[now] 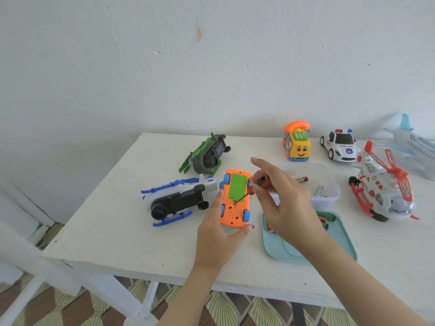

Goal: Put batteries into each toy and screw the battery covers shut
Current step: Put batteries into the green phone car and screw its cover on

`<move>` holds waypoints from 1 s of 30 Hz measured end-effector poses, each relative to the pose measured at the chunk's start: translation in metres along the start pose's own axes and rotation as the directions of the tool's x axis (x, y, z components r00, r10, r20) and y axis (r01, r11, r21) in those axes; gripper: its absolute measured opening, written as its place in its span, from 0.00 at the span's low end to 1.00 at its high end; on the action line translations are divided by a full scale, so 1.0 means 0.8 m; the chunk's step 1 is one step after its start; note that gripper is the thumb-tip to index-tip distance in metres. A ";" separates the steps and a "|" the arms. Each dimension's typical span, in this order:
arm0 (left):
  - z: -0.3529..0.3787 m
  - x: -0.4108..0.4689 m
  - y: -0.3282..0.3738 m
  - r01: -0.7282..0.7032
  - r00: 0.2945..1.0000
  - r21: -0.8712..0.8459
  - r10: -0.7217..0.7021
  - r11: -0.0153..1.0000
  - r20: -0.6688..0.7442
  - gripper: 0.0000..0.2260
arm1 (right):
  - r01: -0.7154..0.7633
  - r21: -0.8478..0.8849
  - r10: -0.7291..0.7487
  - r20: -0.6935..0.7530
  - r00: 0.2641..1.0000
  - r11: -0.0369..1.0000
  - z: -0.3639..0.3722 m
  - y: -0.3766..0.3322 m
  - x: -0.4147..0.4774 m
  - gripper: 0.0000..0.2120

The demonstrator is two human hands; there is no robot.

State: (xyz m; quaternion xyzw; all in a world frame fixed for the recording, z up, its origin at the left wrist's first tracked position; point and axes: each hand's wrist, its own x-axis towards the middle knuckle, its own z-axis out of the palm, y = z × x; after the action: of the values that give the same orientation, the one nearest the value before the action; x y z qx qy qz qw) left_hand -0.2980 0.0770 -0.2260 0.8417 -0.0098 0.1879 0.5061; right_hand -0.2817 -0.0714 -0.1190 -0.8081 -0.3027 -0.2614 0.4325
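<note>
Right hand (280,198): your fingers pinch the screwdriver (255,184), tip on green cover (238,186) screw.
Left hand (219,231): you grip orange toy (233,215) upside down.

Beneath the left hand (217,229), the orange toy (235,201) is glossy smooth plastic; the white-painted bench (117,208) looks matt, slightly rough.

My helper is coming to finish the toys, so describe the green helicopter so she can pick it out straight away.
Start at the white table and look to its far left part, beyond the orange toy car held in the left hand. The green helicopter lies tipped over there, dark underside showing. Its neighbour, the blue and white helicopter, lies nearer; only this one has an olive body with bright green skids and blades.
</note>
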 end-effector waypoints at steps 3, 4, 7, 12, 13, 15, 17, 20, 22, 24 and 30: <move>-0.001 -0.002 0.004 -0.010 1.000 0.003 0.010 1.000 0.010 0.44 | 0.051 -0.068 -0.048 0.046 0.998 0.996 0.002 -0.003 0.000 0.24; -0.002 -0.002 0.006 -0.009 1.000 0.001 0.009 1.000 0.010 0.45 | 0.061 -0.080 -0.057 0.052 0.997 0.995 0.002 -0.003 0.000 0.24; -0.002 -0.002 0.006 -0.009 1.000 -0.004 0.009 1.000 -0.007 0.45 | 0.076 -0.053 -0.075 0.031 0.997 0.996 0.002 -0.005 0.003 0.25; -0.002 0.000 0.004 -0.010 1.000 0.009 0.011 1.000 -0.019 0.43 | 0.034 -0.015 -0.036 -0.178 0.983 0.999 0.006 -0.008 0.015 0.21; -0.001 0.000 0.004 -0.011 1.000 0.010 0.011 1.000 -0.015 0.43 | -0.003 0.020 0.007 -0.202 0.979 1.000 0.006 -0.009 0.016 0.21; -0.001 0.000 0.003 -0.005 1.000 0.001 0.005 1.000 -0.014 0.43 | -0.105 0.163 0.138 -0.204 0.969 0.981 0.006 -0.013 0.018 0.17; -0.001 -0.001 0.004 -0.005 1.000 0.002 0.005 1.000 -0.021 0.44 | -0.144 0.218 0.185 -0.180 0.966 0.965 0.008 -0.015 0.019 0.13; -0.001 -0.001 0.004 -0.014 1.000 0.013 0.014 1.000 -0.014 0.43 | -0.068 0.108 0.089 -0.207 0.974 0.992 0.013 -0.018 0.021 0.11; -0.002 0.000 0.005 -0.013 1.000 0.021 0.013 1.000 -0.013 0.43 | -0.047 0.047 0.058 -0.260 0.964 0.998 0.014 -0.017 0.023 0.11; -0.002 0.000 0.005 -0.009 1.000 0.021 0.009 1.000 -0.010 0.43 | -0.052 0.021 0.056 -0.305 0.951 0.998 0.013 -0.016 0.025 0.11; -0.002 -0.001 0.005 -0.007 1.000 0.018 0.007 1.000 -0.009 0.42 | -0.046 0.020 0.049 -0.221 0.974 0.999 0.011 -0.017 0.026 0.11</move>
State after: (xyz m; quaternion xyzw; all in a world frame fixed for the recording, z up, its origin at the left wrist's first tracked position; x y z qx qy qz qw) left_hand -0.2996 0.0762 -0.2224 0.8452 -0.0088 0.1935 0.4980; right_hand -0.2762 -0.0520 -0.1020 -0.7778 -0.2351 -0.3371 0.4755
